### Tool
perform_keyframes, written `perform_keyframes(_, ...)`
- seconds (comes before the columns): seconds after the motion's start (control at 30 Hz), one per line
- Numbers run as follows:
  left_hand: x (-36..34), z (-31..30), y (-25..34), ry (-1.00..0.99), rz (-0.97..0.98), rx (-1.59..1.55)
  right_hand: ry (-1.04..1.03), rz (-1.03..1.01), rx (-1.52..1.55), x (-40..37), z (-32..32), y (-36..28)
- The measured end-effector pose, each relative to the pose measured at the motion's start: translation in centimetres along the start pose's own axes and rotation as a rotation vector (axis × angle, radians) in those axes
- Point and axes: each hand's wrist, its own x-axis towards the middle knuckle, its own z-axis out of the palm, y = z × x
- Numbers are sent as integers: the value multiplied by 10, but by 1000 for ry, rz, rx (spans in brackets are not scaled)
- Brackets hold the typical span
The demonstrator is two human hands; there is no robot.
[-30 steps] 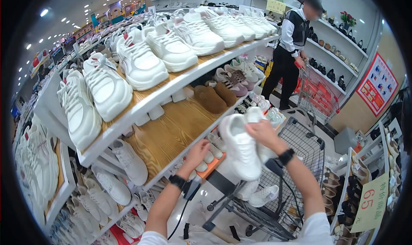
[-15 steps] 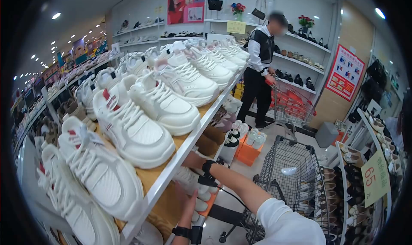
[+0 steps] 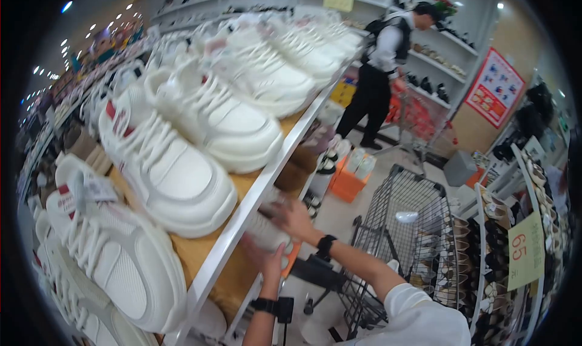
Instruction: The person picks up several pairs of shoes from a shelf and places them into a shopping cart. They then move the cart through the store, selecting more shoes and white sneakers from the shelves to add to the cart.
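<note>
On the lower shelf, under the top board, a white sneaker (image 3: 264, 229) lies between my hands, partly hidden and blurred. My left hand (image 3: 267, 260) is closed on its near side, the thumb along the shoe. From the far side my right hand (image 3: 297, 221) reaches over it, fingers curled onto its upper part; the fingertips are smeared by motion. Beneath my hands shows an orange edge (image 3: 292, 258). Above, on the top board, stand rows of white lace-up sneakers (image 3: 173, 170).
A metal shopping cart (image 3: 412, 212) stands to my right. Beyond it, a person (image 3: 385, 61) is beside another cart (image 3: 418, 112). An orange shoebox (image 3: 347, 185) rests on the floor. A shoe rack with a yellow price sign (image 3: 526, 249) lines the right side.
My right hand has drawn back from deep inside the lower shelf and now lies over the sneaker. My view has shifted, and the other person has turned and leaned toward their cart.
</note>
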Motion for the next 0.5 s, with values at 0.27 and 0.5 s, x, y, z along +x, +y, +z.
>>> perform_keyframes(0.27, 6, 1, 18, -86, -116, -18, 56, -48, -118, 5, 16, 12)
perform_keyframes(0.5, 20, -6, 13, -176, -141, -56, 12, 23, 172, 17, 17, 24)
